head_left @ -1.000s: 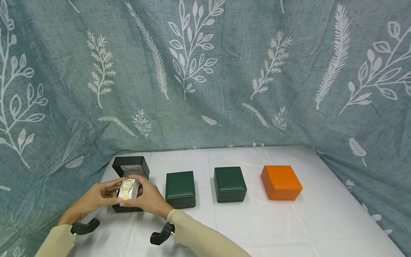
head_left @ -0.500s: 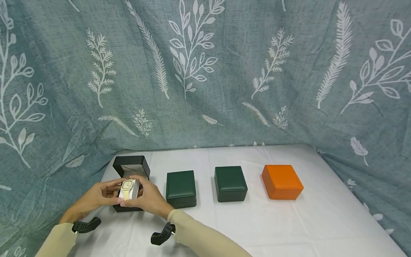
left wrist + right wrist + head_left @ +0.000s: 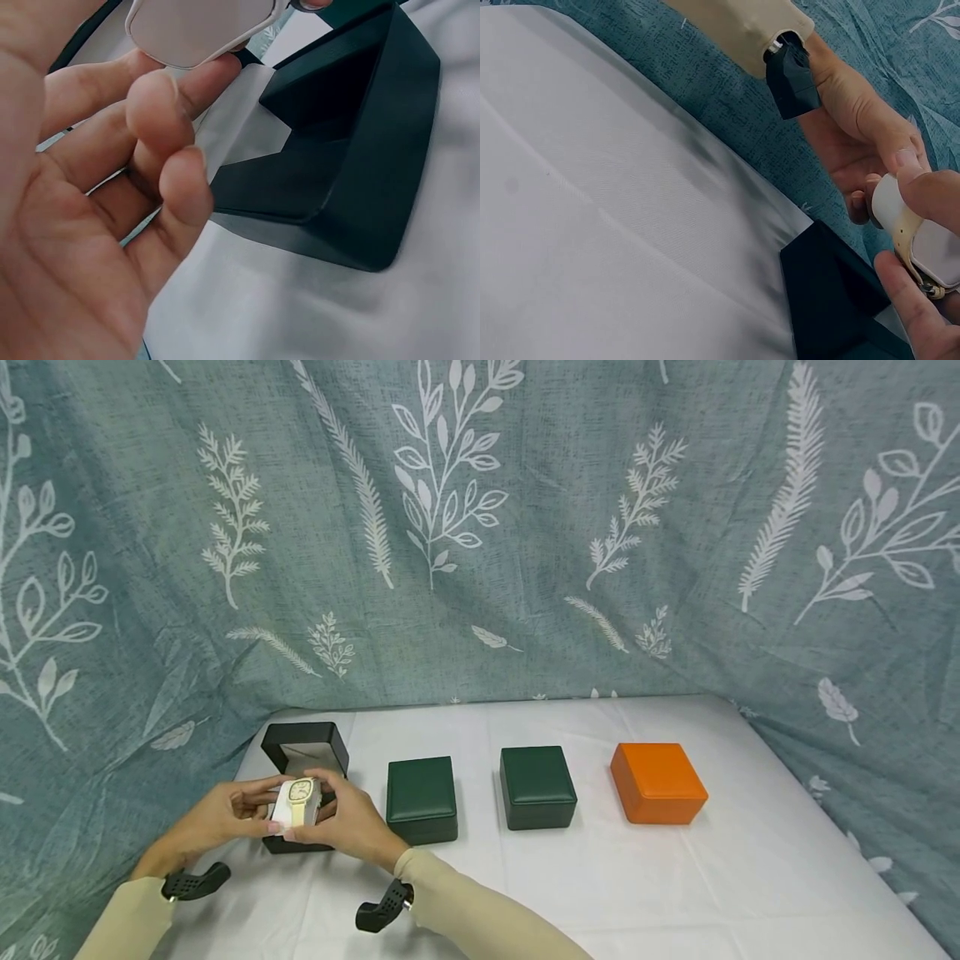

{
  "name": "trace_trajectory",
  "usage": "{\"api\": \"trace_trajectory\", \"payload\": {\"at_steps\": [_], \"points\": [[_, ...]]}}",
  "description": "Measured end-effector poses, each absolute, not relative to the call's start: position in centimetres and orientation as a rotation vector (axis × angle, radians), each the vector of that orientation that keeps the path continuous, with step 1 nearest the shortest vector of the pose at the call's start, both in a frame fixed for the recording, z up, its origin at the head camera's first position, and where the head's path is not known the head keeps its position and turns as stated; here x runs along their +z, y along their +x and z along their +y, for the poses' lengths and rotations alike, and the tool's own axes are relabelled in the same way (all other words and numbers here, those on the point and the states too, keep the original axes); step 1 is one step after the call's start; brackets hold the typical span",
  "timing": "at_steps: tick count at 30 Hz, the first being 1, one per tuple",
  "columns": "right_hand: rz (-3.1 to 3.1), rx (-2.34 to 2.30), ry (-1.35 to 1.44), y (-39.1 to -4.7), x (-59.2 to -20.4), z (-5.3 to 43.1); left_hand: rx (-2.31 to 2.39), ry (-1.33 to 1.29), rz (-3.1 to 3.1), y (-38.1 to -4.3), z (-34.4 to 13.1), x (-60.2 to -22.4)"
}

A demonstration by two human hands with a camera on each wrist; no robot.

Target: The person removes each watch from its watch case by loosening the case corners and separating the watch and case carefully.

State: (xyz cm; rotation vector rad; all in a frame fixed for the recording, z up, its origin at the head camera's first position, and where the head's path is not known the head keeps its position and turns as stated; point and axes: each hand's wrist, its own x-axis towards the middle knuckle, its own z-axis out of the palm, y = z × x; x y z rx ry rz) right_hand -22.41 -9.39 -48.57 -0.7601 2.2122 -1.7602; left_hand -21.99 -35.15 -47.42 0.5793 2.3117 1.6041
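Observation:
A wristwatch with a cream strap and a gold-toned rim is fastened round a white watch cushion. My left hand pinches the cushion's left end between thumb and fingers. From the other side my right hand grips the watch, its fingertips at the case and strap. Near the strap's buckle a right-hand finger shows in the right wrist view. Both hands are over an open black watch box, whose lid stands up behind them. The left wrist view shows the watch above curled left fingers.
To the right, two closed dark green boxes and a closed orange box stand in a row on the white tablecloth. A teal leaf-patterned curtain hangs behind and along both sides.
The left hand and the cushion have shifted slightly left relative to the watch, so more of the cushion's left end shows. The right hand stays nearly in place and the boxes have not moved.

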Motion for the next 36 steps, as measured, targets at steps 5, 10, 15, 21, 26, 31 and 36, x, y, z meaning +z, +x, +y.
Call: {"api": "trace_trajectory", "payload": {"at_steps": [5,10,15,21,26,31,36], "points": [[2.213,-1.763,-0.766,-22.3,-48.6,-9.3,1.614,0.595,2.304,-21.8,-35.2,-47.2],[2.199,-1.782,-0.768,-22.1,-48.6,-9.2,1.607,0.557,2.28,-21.6,-35.3,-47.0],[2.191,-1.79,-0.752,-22.0,-48.4,-9.1,1.589,0.498,2.299,-21.5,-35.4,-46.7],[2.191,-1.797,-0.738,-22.1,-48.7,-8.8,1.567,0.439,2.362,-21.3,-35.9,-46.9],[2.191,-1.8,-0.742,-22.1,-48.9,-8.4,1.602,0.448,2.395,-21.3,-36.2,-47.3],[2.194,-1.792,-0.736,-21.7,-48.9,-7.9,1.557,0.368,2.46,-21.5,-36.3,-47.4],[2.178,-1.775,-0.72,-21.3,-48.9,-7.7,1.561,0.377,2.456,-21.5,-36.3,-47.5]]}}
